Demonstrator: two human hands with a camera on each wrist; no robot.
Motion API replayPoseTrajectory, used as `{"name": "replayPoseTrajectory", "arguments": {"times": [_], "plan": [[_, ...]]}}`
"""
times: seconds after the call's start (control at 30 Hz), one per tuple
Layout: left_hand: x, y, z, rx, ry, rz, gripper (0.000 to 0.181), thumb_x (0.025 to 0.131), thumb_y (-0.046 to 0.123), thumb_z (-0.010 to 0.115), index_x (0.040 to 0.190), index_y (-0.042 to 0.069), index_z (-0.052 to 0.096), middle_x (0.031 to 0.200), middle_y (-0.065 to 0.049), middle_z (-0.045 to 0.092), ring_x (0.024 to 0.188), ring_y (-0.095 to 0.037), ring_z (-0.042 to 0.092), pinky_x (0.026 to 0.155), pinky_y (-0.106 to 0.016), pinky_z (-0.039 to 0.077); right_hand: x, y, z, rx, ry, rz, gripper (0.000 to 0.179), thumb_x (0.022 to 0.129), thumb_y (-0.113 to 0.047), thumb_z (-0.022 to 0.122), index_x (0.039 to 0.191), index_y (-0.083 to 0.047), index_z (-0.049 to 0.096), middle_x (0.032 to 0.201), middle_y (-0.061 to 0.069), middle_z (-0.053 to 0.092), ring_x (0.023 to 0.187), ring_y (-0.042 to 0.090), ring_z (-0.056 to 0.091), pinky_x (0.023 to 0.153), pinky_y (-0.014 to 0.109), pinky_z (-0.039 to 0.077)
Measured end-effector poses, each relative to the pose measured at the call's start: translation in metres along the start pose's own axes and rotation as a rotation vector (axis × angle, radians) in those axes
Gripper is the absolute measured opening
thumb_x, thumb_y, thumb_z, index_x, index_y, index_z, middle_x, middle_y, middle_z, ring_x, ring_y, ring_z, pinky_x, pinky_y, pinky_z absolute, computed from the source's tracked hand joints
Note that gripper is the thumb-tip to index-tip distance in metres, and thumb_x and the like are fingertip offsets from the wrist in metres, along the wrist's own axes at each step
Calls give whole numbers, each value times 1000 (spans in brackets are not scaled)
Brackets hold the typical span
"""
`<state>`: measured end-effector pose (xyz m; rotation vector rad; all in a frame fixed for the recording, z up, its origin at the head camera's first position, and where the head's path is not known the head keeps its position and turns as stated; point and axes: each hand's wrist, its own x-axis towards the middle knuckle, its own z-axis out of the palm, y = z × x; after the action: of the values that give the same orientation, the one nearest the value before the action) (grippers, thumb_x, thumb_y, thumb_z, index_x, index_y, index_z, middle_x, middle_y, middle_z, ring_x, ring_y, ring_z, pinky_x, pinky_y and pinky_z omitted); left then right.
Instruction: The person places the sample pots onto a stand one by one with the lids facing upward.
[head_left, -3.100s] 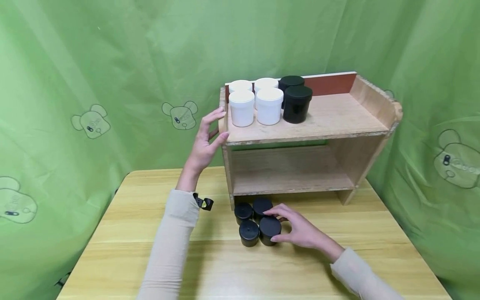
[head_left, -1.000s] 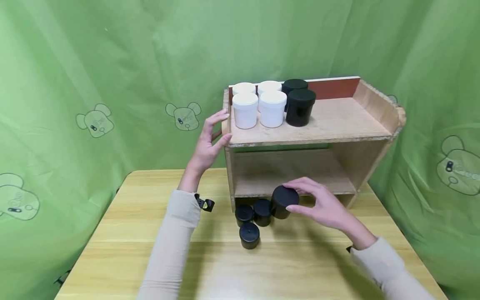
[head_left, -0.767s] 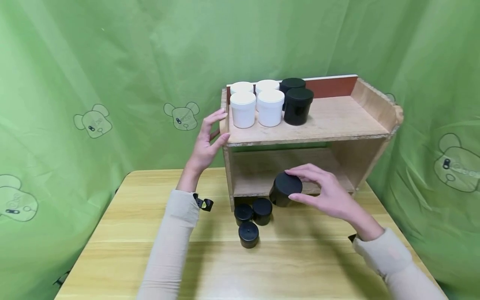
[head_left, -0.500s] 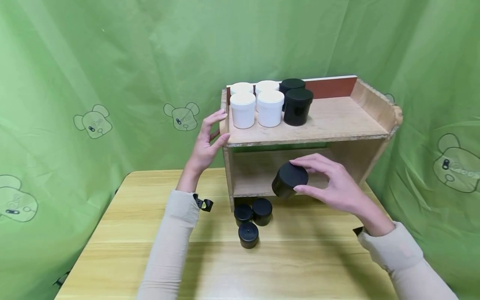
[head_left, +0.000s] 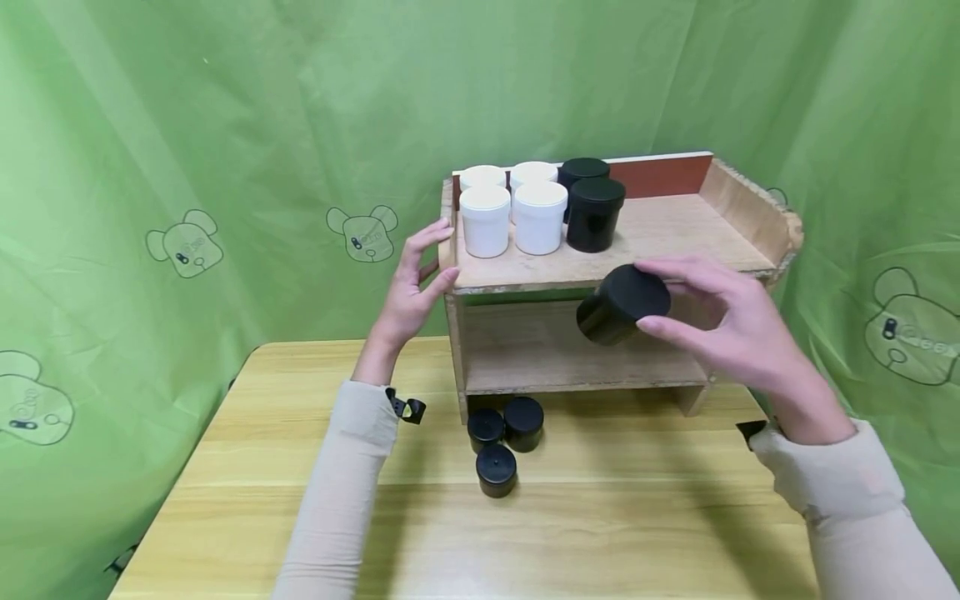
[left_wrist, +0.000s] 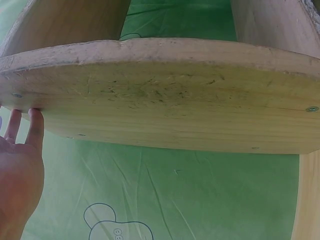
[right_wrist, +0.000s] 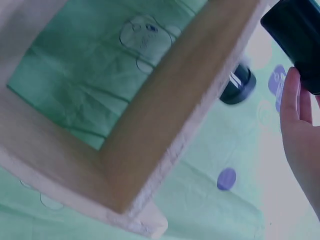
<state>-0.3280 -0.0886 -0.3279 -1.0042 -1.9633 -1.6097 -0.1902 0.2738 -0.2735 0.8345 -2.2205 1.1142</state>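
My right hand (head_left: 738, 325) pinches a black lidded jar (head_left: 611, 315) between thumb and fingers, tilted in the air before the shelf's upper board. The right wrist view shows the dark jar (right_wrist: 300, 42) at its upper right corner, with straight fingertips (right_wrist: 291, 82) along it. My left hand (head_left: 408, 292) touches the left end of the wooden shelf (head_left: 573, 271), thumb at the front edge. The left wrist view has its fingers (left_wrist: 35, 127) extended against the outer face of the side panel (left_wrist: 165, 100). Three smaller-looking black jars (head_left: 497, 469) stand on the table below.
On the upper board, several white jars (head_left: 540, 221) stand at the left, beside two black jars (head_left: 595, 217). A raised wooden side (head_left: 753, 208) bounds its right end. A lower board (head_left: 570, 350) lies beneath. Green curtain (head_left: 285, 125) surrounds the wooden table (head_left: 600, 525).
My right hand has taken one black jar from the group on the table and raised it up and to the right, tilting it. The left hand has kept its place on the shelf.
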Motion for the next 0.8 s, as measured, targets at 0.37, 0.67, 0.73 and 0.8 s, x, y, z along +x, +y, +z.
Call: {"name": "replayPoseTrajectory", "arguments": {"times": [0.37, 0.67, 0.73, 0.8], "plan": [[0, -5, 0, -7, -9, 20, 55, 97, 1, 62, 148, 11, 42, 166, -6, 35, 155, -23, 31, 121, -54, 41, 36, 10, -34, 464, 163, -11, 52, 79, 25, 69, 130, 14, 64, 126, 13, 66, 113, 16, 68, 105, 18, 52], [0, -6, -3, 2, -14, 22, 54, 99, 5, 62, 148, 12, 42, 166, -4, 36, 155, -22, 31, 120, -53, 41, 67, 20, -55, 202, 266, 228, 51, 85, 3, 79, 134, -1, 67, 122, -3, 65, 112, 7, 66, 99, 7, 51], [0, -6, -3, 6, -15, 27, 53, 99, 7, 62, 148, 14, 43, 165, -3, 36, 154, -21, 32, 120, -53, 42, 75, 23, -58, 129, 264, 268, 52, 86, -3, 81, 136, -4, 67, 121, -8, 64, 113, 5, 64, 98, 5, 50], [1, -6, -3, 7, -15, 33, 53, 99, 8, 62, 148, 14, 43, 165, -2, 37, 154, -20, 32, 120, -52, 42, 82, 27, -60, 84, 260, 296, 53, 87, -7, 81, 137, -6, 66, 121, -11, 63, 114, 4, 63, 98, 4, 49]]}}
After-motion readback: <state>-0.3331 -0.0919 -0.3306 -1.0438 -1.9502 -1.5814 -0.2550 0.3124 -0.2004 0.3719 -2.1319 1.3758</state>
